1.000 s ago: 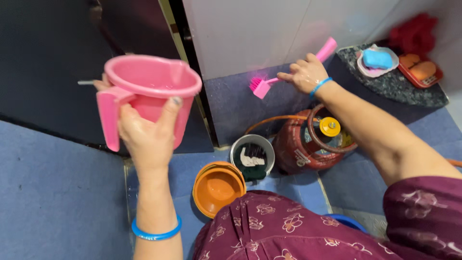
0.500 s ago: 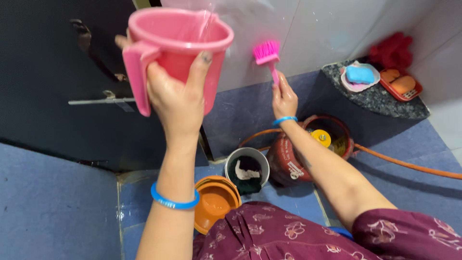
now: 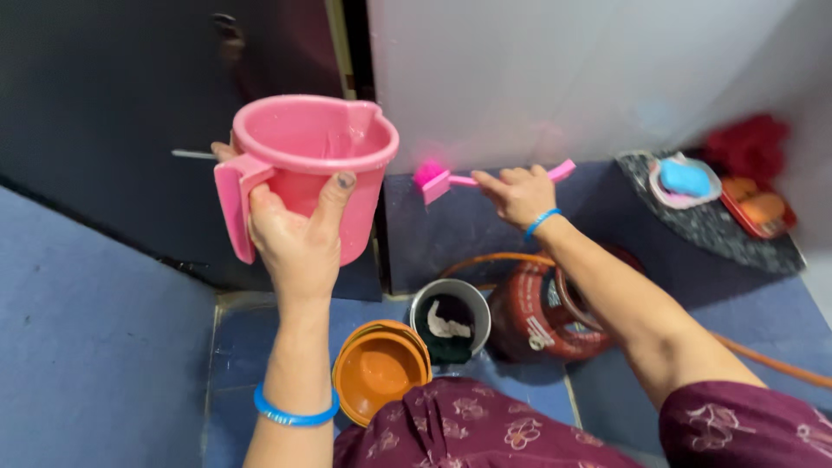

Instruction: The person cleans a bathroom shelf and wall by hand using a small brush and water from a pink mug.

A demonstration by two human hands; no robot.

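Two hands are raised, each closed on a pink thing. At nine o'clock the left hand [image 3: 299,238] wraps the mug [image 3: 316,169] from below, thumb up one side by its flat handle and fingers curled round the front, holding it upright with the mouth open to the camera. At two o'clock the right hand [image 3: 518,194] grips the handle of a brush [image 3: 446,179], whose bristle head points toward the mug and sits against the pale wall [image 3: 589,78]. Both wrists wear a blue bangle. Below the hands, at six o'clock, orange bowls [image 3: 380,371] lie stacked on the blue floor [image 3: 95,347]; just beside them stands a steel pot [image 3: 449,317], touching a red gas cylinder [image 3: 546,316]. At three o'clock a dark shelf [image 3: 737,234] bears a blue soap dish [image 3: 685,179].
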